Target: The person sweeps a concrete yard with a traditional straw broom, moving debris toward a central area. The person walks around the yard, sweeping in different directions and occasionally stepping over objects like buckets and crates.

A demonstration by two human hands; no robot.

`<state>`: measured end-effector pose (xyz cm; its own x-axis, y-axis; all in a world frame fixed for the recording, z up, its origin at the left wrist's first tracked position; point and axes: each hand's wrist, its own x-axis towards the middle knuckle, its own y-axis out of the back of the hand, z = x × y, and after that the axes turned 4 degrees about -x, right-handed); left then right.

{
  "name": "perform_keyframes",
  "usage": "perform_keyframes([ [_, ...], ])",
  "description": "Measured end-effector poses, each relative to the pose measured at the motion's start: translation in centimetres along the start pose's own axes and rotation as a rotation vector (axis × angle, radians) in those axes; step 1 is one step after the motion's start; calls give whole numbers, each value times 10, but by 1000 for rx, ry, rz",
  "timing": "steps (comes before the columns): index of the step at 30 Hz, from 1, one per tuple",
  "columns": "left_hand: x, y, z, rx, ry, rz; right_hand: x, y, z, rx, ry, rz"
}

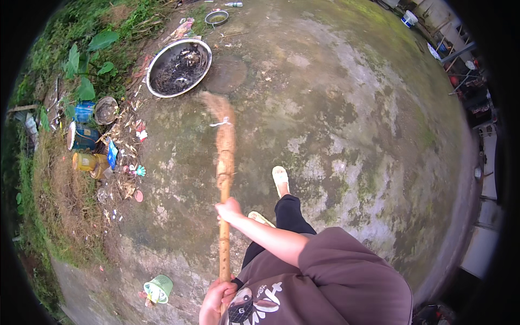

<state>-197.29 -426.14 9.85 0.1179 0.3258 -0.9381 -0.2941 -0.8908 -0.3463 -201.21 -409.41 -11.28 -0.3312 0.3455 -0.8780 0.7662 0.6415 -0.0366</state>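
I hold a broom [225,157] with a pale wooden handle and a brown fibre head, bound with white string near its sweeping end. My right hand [230,210] is closed around the middle of the handle. Lower down, close to my body, my left hand [218,297] grips the handle's upper end. The bristles, slightly blurred, point away from me over the concrete, just short of a large metal basin [207,65] holding black ash and burnt scraps. Whether they touch the ground I cannot tell.
Litter and dry leaves line the left edge beside weeds, with a blue bucket [84,136], a yellow container [86,162] and a blue-green glove [141,170]. A green basket [158,288] lies at lower left. Farther off sits a small basin [216,18]. Mossy concrete [336,108] spreads rightward.
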Motion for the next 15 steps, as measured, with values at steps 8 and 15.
perform_keyframes([
  [8,114,-75,26,481,313,-328,35,217,37,520,-35,457],
  [15,196,-108,59,190,426,-380,116,252,-7,252,-173,658],
])
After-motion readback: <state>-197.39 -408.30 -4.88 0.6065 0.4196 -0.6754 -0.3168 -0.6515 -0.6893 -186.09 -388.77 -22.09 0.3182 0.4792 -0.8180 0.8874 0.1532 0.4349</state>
